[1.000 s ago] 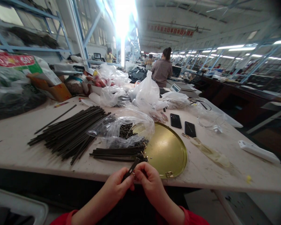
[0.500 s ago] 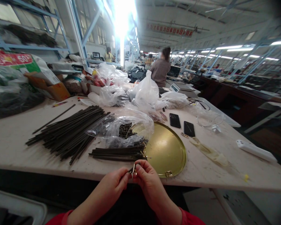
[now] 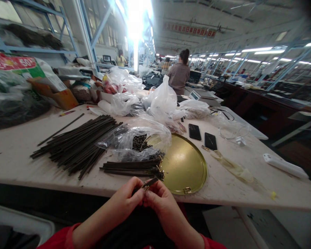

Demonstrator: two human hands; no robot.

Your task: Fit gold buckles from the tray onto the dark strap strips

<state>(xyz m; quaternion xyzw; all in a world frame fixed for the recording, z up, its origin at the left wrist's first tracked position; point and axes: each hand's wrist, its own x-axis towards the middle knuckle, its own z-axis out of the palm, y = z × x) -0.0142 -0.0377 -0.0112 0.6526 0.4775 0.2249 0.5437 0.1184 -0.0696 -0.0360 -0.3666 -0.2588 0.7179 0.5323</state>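
Just off the table's front edge, my left hand and my right hand meet, both closed with fingertips pinched together. Between them is a dark strap with a small gold-coloured buckle on it. The strap's flat end sticks out above my right fingers; the rest is hidden by the hands. Beyond them lies a bundle of dark straps with metal buckles at its right end. A round gold tray sits to the right, another buckle near its front rim.
A large pile of dark strips lies on the left of the table. A clear plastic bag holds small dark pieces. Two black phones, a white power strip and a yellowish bag lie rightward. A person stands farther back.
The strap end now pokes up to the upper right past the buckle, between the fingers. My left hand has shifted its grip closer to the buckle.
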